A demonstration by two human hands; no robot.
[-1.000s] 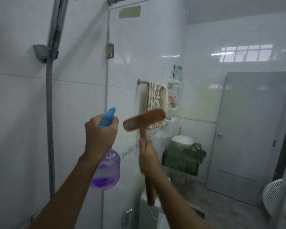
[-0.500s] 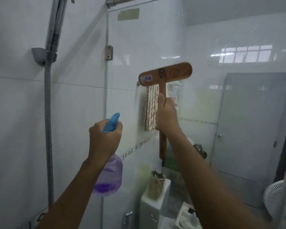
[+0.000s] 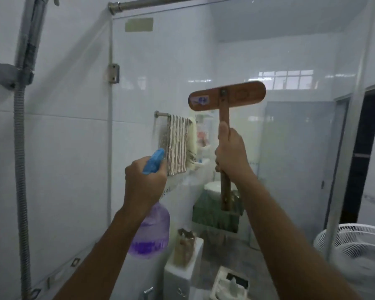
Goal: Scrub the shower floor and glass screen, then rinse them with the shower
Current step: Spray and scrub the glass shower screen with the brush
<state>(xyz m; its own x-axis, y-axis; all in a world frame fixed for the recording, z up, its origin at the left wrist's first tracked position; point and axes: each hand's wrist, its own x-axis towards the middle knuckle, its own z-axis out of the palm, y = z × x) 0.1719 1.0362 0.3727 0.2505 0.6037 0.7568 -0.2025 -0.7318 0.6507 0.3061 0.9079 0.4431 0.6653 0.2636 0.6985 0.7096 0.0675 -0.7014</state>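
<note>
The glass screen (image 3: 290, 148) stands straight in front of me and fills most of the view. My right hand (image 3: 232, 154) grips the handle of a wooden scrub brush (image 3: 226, 95), whose flat head is held up against the glass at about head height. My left hand (image 3: 144, 185) is wrapped around a spray bottle (image 3: 149, 232) with a blue trigger top and purple liquid, its nozzle pointing at the glass. The shower hose (image 3: 20, 159) and its holder (image 3: 4, 75) hang on the tiled wall at the left. The shower floor is out of view.
Behind the glass are a towel (image 3: 178, 146) on a rail, a small shelf, a basin, a grey door (image 3: 297, 169) and a white fan (image 3: 355, 252) at the lower right. A metal hinge (image 3: 113, 72) joins the glass to the wall.
My right hand has lifted the brush from chest height up the glass and then shifted it right. My left hand has kept the spray bottle almost still.
</note>
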